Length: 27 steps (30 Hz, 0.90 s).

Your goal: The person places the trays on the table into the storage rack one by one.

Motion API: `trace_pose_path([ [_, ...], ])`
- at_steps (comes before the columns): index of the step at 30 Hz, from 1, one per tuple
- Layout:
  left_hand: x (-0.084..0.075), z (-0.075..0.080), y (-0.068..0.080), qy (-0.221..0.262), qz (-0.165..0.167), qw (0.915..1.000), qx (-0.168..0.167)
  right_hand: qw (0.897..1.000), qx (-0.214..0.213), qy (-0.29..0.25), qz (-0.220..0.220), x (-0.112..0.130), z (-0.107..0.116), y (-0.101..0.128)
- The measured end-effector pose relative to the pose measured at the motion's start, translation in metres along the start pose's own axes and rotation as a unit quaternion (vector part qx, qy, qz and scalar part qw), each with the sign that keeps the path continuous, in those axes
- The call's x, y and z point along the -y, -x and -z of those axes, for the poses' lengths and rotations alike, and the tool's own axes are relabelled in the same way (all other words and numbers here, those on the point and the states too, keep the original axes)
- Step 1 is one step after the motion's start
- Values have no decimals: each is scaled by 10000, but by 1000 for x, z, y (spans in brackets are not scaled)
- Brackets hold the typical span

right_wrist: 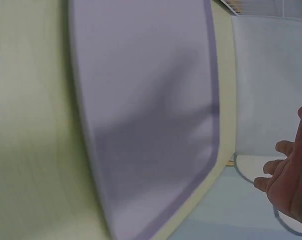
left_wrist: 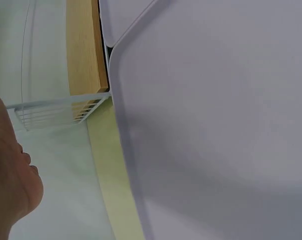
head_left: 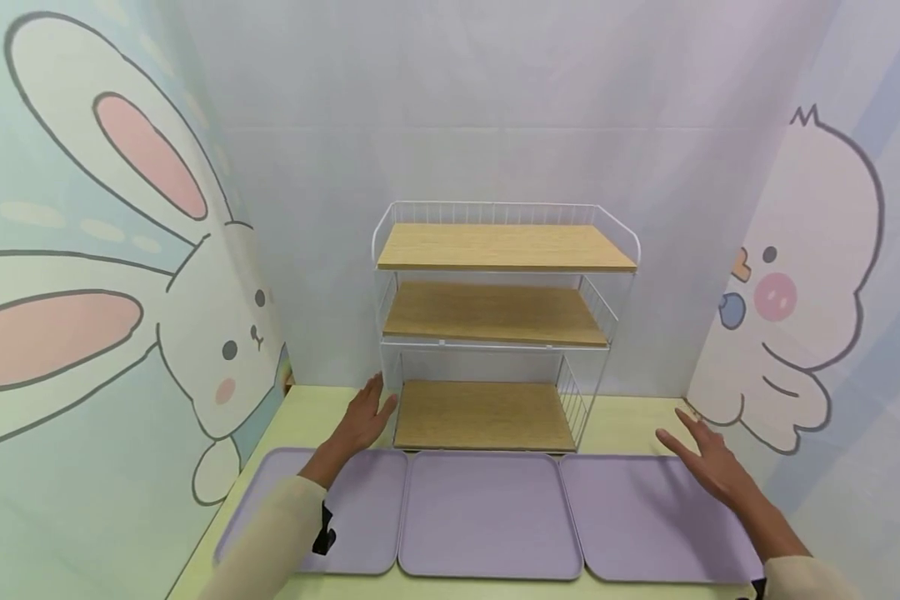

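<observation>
Head view: at the left, the left hand (head_left: 363, 417) is held flat with fingers straight, holding nothing, just beside the lower left corner of the shelf rack (head_left: 498, 325). The rack, white wire with three wooden boards, is set at the back of the table (head_left: 630, 421), behind three lilac trays (head_left: 487, 517). At the right, the right hand (head_left: 708, 462) is spread wide above the rightmost tray.

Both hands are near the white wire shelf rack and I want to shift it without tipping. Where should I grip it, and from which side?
Probably grip the shelf rack by its two white wire end frames, left hand from the left, right hand from the right. It stands upright, tall and narrow, with three wooden boards; holding at the middle board's height should keep it level. The purple trays crowd its front edge.
</observation>
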<state>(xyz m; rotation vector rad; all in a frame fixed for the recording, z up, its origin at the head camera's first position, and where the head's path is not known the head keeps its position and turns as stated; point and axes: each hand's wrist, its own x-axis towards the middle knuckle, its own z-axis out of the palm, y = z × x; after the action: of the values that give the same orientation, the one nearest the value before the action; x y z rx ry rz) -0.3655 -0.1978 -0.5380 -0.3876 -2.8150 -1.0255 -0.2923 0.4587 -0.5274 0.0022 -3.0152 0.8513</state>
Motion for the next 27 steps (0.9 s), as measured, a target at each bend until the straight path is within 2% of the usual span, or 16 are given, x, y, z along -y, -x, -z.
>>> trace_pose_path([
  [3, -3, -6, 1, -27, -17, 10000, 15, 9999, 84, -65, -18, -14, -9, 8],
  [8, -10, -10, 4, -9, -217, 9998, -6, 10000, -22, 44, 39, -40, -19, 22],
  [10, -12, -10, 5, 119, -236, 9996, -18, 9999, -59, 85, 15, -54, -23, 28],
  [13, -9, -13, 5, 393, -445, 9982, -99, 9998, 73, 73, -149, -76, -28, 35],
  [17, 7, -23, 2, 844, -702, 9937, -225, 9959, 555, -118, -701, -102, -36, 47],
  [18, 20, -30, -2, 847, -844, 9923, -307, 9943, 659, -139, -826, -108, -38, 50],
  [20, 32, -38, -5, 1003, -868, 9905, -352, 9911, 805, -163, -1049, -117, -41, 56],
  [24, 55, -54, -11, 1050, -1052, 9877, -480, 9931, 685, -31, -951, -127, -47, 64],
  [25, 50, -52, -9, 1159, -934, 9879, -445, 9947, 557, -14, -860, -127, -49, 65],
  [27, 49, -54, -10, 1291, -959, 9857, -508, 9968, 330, -35, -728, -126, -52, 65],
])
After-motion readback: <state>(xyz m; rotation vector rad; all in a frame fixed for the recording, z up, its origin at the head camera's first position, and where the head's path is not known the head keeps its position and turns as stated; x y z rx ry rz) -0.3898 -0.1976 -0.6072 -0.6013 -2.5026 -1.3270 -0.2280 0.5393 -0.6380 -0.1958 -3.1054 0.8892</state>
